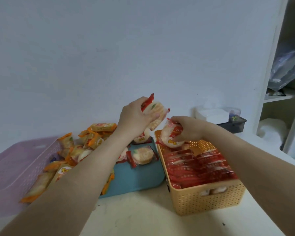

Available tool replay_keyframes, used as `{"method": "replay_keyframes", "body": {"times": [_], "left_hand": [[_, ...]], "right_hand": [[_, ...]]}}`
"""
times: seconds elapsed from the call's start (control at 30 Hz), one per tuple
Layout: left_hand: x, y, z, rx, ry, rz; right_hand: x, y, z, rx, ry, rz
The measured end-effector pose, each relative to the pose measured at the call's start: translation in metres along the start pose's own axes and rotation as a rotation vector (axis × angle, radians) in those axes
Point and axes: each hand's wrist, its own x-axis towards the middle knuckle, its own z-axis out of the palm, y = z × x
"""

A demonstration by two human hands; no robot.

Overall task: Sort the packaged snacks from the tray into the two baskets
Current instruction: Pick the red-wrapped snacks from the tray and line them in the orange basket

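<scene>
A blue tray (140, 179) lies in the middle of the table with several red-ended cracker packets (142, 155) on it. My left hand (134, 116) is raised above the tray's far end, shut on a red-ended cracker packet (156, 111). My right hand (187, 128) hovers over the far end of the yellow basket (209, 200), shut on another red packet (171, 137). The yellow basket holds rows of red packets (199, 167). A pink basket (15, 167) stands at the left, with several orange packets (92, 140) heaped between it and the tray.
A dark box (233, 125) with a white block and a small clear container on top sits against the wall at the back right. White shelving (279, 97) rises at the right edge. Bare pale tabletop (143, 217) lies in front of the tray.
</scene>
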Motion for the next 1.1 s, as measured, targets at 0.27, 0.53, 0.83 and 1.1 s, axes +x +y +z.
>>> {"method": "replay_keyframes", "body": {"times": [0.27,0.53,0.83,1.1], "left_hand": [[0.008,-0.006,0.033,-0.031,-0.175,0.021],[0.012,-0.017,0.051,0.08,-0.355,0.009],[0.011,-0.024,0.066,0.399,-0.744,0.114],[-0.007,-0.022,0.058,0.261,-0.417,-0.047]], "right_hand": [[0.004,0.001,-0.003,-0.303,-0.222,-0.008],[0.002,-0.008,-0.009,-0.092,-0.438,-0.026],[-0.005,0.028,-0.008,0.474,-0.176,0.055],[0.003,0.025,0.016,0.351,-0.168,0.219]]}}
